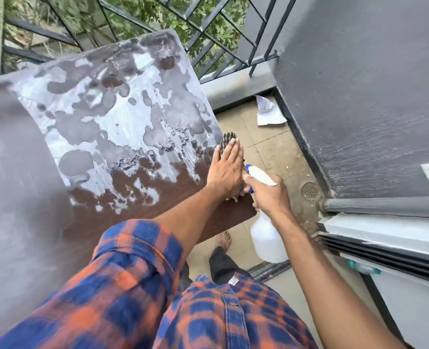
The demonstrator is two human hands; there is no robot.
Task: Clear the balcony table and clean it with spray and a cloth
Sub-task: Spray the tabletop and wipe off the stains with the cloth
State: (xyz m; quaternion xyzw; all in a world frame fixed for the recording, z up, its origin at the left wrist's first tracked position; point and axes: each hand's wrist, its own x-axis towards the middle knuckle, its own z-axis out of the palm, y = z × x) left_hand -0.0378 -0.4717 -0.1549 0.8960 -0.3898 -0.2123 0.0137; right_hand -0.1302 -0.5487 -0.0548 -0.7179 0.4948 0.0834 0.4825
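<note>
Table (pixel 158 195): a brown top seen from above. Most of it is covered with pale wet smears and streaks, with dark patches showing through. The near right corner is bare brown.

Cloth (pixel 226 141): a dark, striped-looking cloth lying at the table's right edge. It is mostly hidden under a palm, and its far end shows beyond the fingertips.

Left hand (pixel 227 170): it lies flat with the fingers straight and close together, pressing down on the cloth. The arm reaches across from a rolled blue-and-orange plaid sleeve (pixel 135 250).

Right hand (pixel 270 197): its fingers are curled round the neck of the spray bottle (pixel 266 240), holding it just off the table's right edge, over the floor (pixel 271 152).

Spray bottle: it has a clear-white body that hangs below the fist and a white head with a blue nozzle. The nozzle points towards the left hand and almost touches it.

Floor: beige tiles with a round drain (pixel 310 190) near the wall. A crumpled white paper (pixel 269 112) lies in the far corner.

Foot (pixel 224 239): it is bare and stands on the tiles just under the table's near right corner.

Railing (pixel 208 34): dark metal bars behind the table, with green leaves beyond them.

Wall (pixel 359 84): grey, rising on the right side.
</note>
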